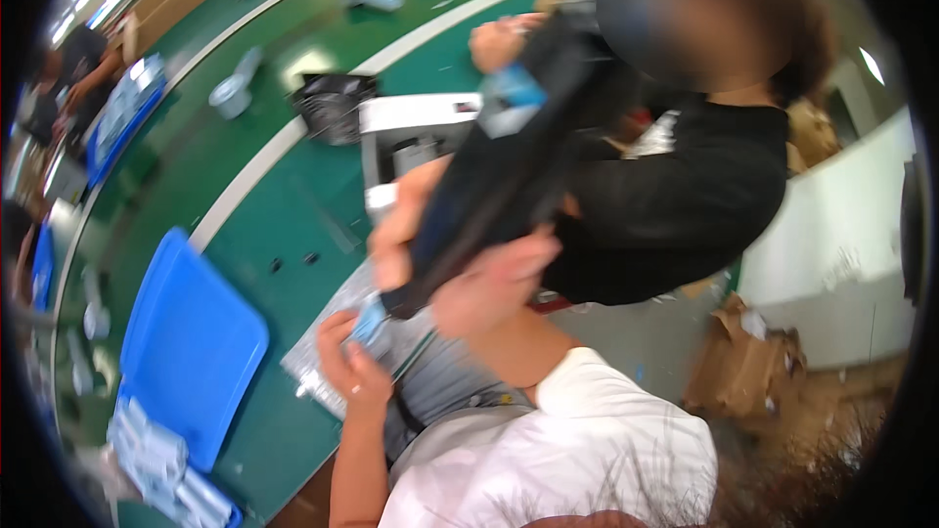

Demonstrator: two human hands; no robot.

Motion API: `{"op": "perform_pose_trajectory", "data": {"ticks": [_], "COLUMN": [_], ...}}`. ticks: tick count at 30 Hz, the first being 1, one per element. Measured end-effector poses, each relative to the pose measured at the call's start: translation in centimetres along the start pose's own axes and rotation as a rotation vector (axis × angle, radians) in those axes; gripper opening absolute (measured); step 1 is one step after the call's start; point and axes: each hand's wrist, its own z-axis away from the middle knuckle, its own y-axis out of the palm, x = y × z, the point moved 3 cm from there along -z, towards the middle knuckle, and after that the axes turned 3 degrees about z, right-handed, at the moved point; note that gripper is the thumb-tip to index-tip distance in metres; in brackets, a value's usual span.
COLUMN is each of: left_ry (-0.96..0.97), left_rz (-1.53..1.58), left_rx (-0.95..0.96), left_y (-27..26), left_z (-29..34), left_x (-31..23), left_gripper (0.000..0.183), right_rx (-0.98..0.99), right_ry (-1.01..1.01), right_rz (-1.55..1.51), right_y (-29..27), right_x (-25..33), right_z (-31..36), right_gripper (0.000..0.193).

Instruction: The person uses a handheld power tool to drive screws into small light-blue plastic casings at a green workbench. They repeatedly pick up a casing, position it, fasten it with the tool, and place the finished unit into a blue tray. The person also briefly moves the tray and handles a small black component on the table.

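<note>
My left hand is low over the green table, its fingers closed on a small light-blue packet. Under it lies a clear plastic bag. My right hand, coming out of a white sleeve, grips the lower end of a long black bundle that slants up to the right. A co-worker in a black shirt stands close at my right and holds the same bundle, one hand near its lower end and the other hand at the top. The picture is blurred by motion.
A blue tray lies at my left, with several pale packets by its near end. A white machine, a black bag and white cups stand farther back. Torn cardboard lies on the floor at right. Other people work at far left.
</note>
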Motion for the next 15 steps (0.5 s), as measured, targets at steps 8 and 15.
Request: {"op": "perform_pose_trajectory", "data": {"ticks": [8, 15], "left_ry": [0.053, 0.067], "left_rz": [0.007, 0.003], "left_rx": [0.06, 0.081], "left_y": [-0.4, -0.5], "left_z": [-0.5, -0.2], "left_x": [-0.7, -0.5], "left_gripper": [0.017, 0.019], "right_rx": [0.037, 0.02], "right_ry": [-0.039, -0.004], "right_rz": [-0.2, -0.292], "right_y": [-0.7, -1.5], "right_x": [-0.6, -1.7], "right_z": [-0.1, -0.1], "right_gripper": [0.096, 0.102]}}
